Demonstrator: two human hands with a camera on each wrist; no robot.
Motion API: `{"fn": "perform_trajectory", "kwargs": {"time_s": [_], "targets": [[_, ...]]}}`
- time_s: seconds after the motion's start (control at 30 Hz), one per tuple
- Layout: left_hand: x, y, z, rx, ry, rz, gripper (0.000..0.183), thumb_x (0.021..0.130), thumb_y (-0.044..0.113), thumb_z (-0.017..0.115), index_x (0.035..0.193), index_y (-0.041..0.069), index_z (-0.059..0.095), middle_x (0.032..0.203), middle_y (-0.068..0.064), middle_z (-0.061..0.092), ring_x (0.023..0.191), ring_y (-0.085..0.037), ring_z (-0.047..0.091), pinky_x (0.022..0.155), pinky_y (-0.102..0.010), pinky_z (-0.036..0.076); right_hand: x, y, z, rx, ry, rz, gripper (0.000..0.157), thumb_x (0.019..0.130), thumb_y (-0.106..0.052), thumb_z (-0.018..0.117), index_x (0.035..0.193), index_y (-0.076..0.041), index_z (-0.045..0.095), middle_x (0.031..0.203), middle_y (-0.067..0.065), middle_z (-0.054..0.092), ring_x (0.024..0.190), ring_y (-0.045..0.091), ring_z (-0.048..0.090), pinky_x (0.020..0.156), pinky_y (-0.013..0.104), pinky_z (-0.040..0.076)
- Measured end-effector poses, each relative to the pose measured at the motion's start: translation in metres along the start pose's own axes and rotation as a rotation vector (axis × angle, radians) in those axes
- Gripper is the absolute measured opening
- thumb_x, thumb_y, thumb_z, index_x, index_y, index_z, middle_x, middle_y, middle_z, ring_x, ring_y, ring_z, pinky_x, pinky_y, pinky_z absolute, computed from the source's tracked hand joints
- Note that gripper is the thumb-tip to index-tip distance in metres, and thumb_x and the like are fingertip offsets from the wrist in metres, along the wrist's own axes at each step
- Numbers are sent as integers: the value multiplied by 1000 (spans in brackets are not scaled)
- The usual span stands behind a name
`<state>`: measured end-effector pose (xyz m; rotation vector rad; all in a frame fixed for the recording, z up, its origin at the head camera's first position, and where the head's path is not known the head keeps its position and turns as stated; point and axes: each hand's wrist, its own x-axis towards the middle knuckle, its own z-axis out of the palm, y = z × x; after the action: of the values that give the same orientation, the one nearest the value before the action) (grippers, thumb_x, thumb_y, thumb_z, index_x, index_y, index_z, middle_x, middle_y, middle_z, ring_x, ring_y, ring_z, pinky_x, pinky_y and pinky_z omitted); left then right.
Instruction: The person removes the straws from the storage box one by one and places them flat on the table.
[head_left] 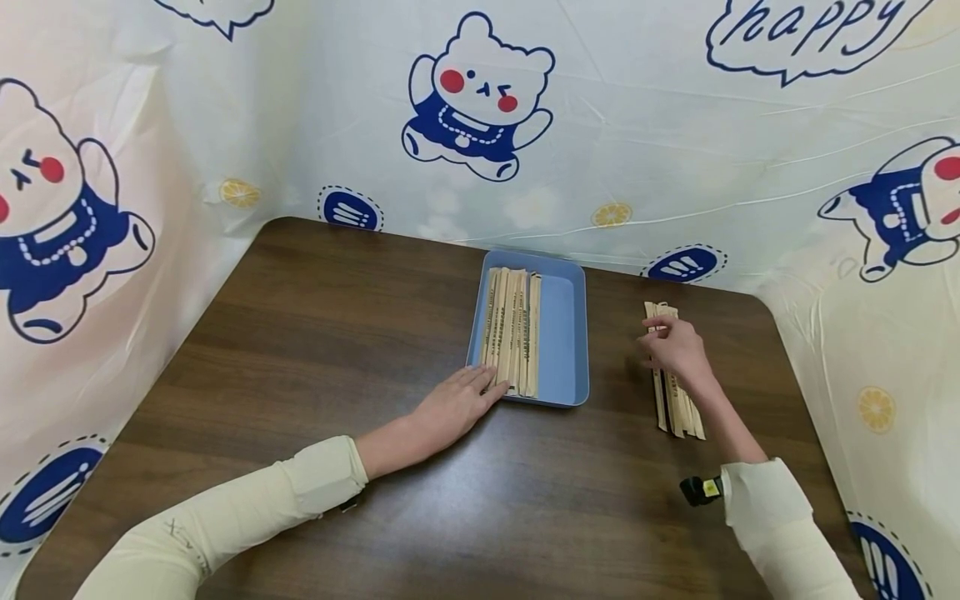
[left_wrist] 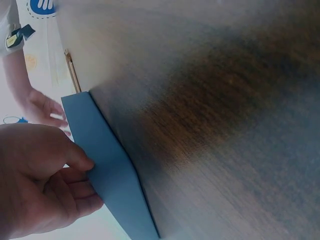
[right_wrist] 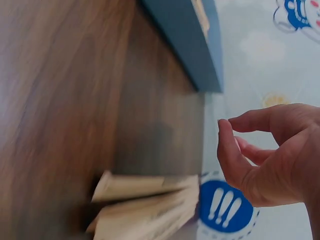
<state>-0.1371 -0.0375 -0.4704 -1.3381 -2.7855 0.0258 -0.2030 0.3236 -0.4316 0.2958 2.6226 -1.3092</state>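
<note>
Several long paper-wrapped chopstick packets (head_left: 513, 321) with dark print lie side by side, lengthwise, in the left part of a blue rectangular tray (head_left: 564, 333). At the tray's near left corner rests my left hand (head_left: 453, 407); in the left wrist view its thumb and fingertips touch the tray's outer wall (left_wrist: 107, 165). My right hand (head_left: 678, 346) hovers over a second pile of chopstick packets (head_left: 684, 408) right of the tray. Its fingers are bent, with nothing visible between them, and the hand hides part of that pile. In the right wrist view, the pile's ends (right_wrist: 150, 205) appear below the hand, blurred.
A brown wood-grain table (head_left: 345, 325) holds everything. Patterned cloth (head_left: 630, 125) with cartoon bears hangs around its back and sides. A dark strap device (head_left: 701, 490) sits at the right wrist.
</note>
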Motion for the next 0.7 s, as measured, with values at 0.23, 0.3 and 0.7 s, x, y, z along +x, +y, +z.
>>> {"fn": "perform_trajectory", "kwargs": {"time_s": [0.23, 0.3, 0.7], "targets": [[0, 0, 0, 0, 1, -1, 48, 99, 0, 59, 147, 7, 50, 145, -22, 49, 135, -32, 47, 112, -41, 38, 1, -31, 18, -51, 36, -131, 38, 93, -1, 61, 129, 9, 56, 99, 21, 62, 69, 19, 69, 70, 41, 61], [0, 0, 0, 4, 1, 0, 49, 99, 0, 58, 147, 7, 50, 145, -22, 49, 135, -32, 47, 112, -41, 38, 2, -38, 25, -23, 27, -148, 37, 93, 1, 61, 128, 10, 56, 98, 21, 61, 70, 18, 68, 70, 39, 62], [0, 0, 1, 2, 44, 15, 47, 97, -1, 60, 144, 5, 53, 141, -23, 52, 132, -33, 50, 111, -41, 39, 11, -66, 74, 32, -85, -178, 40, 94, 2, 60, 134, 3, 56, 110, 22, 58, 91, 36, 69, 79, 44, 60]]}}
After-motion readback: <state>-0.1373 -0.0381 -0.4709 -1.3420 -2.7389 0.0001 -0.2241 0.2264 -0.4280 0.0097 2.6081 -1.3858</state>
